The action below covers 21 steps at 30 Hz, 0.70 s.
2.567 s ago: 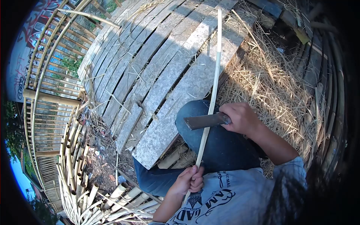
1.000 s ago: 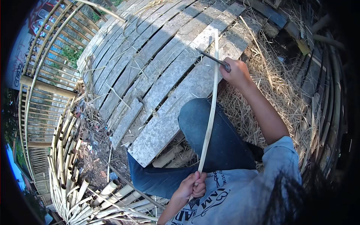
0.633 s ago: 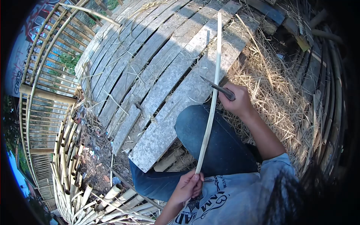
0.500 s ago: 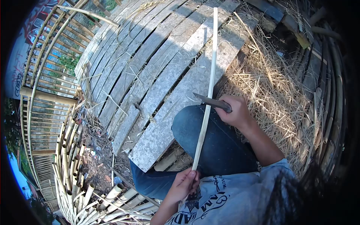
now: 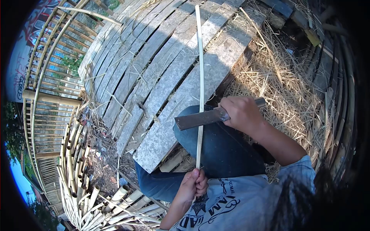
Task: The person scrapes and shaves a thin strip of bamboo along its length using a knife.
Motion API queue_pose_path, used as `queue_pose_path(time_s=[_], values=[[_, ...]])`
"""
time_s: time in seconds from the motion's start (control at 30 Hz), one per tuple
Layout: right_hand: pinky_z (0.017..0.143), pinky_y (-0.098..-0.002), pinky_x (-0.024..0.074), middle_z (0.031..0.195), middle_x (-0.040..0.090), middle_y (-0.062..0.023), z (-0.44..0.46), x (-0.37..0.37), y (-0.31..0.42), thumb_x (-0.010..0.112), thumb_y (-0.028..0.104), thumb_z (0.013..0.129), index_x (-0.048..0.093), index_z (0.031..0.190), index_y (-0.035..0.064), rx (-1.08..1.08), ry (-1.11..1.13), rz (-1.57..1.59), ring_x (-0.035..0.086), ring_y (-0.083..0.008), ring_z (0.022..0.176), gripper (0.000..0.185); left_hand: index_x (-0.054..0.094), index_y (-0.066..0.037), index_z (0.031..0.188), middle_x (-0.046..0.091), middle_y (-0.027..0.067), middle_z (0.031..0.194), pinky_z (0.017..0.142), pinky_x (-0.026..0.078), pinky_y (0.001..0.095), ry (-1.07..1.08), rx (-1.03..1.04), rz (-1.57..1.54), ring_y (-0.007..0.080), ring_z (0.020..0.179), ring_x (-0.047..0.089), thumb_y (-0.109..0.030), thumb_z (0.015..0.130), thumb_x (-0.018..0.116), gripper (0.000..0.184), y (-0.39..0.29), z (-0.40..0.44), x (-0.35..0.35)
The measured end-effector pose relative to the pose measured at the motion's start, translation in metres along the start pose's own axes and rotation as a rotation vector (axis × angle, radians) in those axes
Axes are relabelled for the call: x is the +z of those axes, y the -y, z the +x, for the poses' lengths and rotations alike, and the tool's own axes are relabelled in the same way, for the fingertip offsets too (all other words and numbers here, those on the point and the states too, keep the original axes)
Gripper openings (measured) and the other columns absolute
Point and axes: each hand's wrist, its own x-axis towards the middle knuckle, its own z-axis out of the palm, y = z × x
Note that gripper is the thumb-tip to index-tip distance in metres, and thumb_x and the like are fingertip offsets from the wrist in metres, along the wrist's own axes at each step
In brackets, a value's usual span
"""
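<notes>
A long, pale bamboo strip (image 5: 200, 65) runs from my lap out over the wooden planks. Its near end is gripped in my left hand (image 5: 194, 184), fingers wrapped round it close to my shirt. My right hand (image 5: 243, 114) is closed round the handle of a broad-bladed knife (image 5: 195, 119). The blade lies across the strip above my bent knee, its square tip pointing left. Whether the edge touches the strip I cannot tell. Part of the handle shows behind my right fist.
Weathered planks (image 5: 169, 111) form a low platform in front of me. Straw-like shavings (image 5: 277, 96) are heaped at the right. Cut bamboo poles (image 5: 115, 200) lie at the lower left, below a bamboo fence (image 5: 58, 98). More long poles (image 5: 343, 111) line the right edge.
The strip's far end has swung left. My right hand has turned the knife so its broad flat side shows, and the blade reaches further left. My left hand still holds the near end.
</notes>
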Motion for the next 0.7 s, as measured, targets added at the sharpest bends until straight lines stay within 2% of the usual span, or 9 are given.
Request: queue_pose_path(time_s=[0.3,0.4,0.57,0.7], values=[[0.054,-0.0373,0.0489,0.063,0.055,-0.0078,0.015,0.014,-0.007,0.078,0.016,0.053,0.051,0.073,0.0066,-0.109,-0.142,-0.015,0.061,-0.0262,0.061,0.035,0.032,-0.013,0.068,0.028,-0.0024,0.054,0.036,0.013,0.0241,-0.040,0.010,-0.050,0.0066,0.041,0.021,-0.048,0.097,0.039,0.046,0.000,-0.003,0.006],[0.053,-0.0367,0.0479,0.061,0.054,-0.0078,0.015,0.016,-0.010,0.076,0.020,0.057,0.051,0.072,0.0066,-0.124,-0.180,-0.058,0.061,-0.0256,0.059,0.032,0.032,-0.015,0.068,0.026,-0.0030,0.052,0.037,0.012,0.0242,-0.072,0.012,0.020,0.0072,0.040,0.020,-0.055,0.094,0.042,0.048,0.000,-0.002,0.009],[0.051,-0.0361,0.0469,0.059,0.053,-0.0078,0.019,0.016,-0.017,0.071,0.027,0.068,0.051,0.072,0.0064,-0.161,-0.227,-0.110,0.060,-0.0251,0.056,0.029,0.032,-0.015,0.068,0.026,-0.0030,0.052,0.037,0.012,0.0245,-0.076,0.032,0.035,0.0072,0.040,0.020,-0.054,0.094,0.041,0.048,0.001,-0.002,0.011],[0.054,-0.0367,0.0492,0.061,0.056,-0.0090,0.024,0.015,-0.019,0.070,0.025,0.072,0.051,0.071,0.0061,-0.162,-0.240,-0.093,0.061,-0.0262,0.057,0.027,0.032,-0.015,0.068,0.026,-0.0028,0.052,0.037,0.013,0.0245,-0.102,0.036,0.028,0.0069,0.040,0.020,-0.053,0.095,0.041,0.048,0.001,-0.002,0.011]])
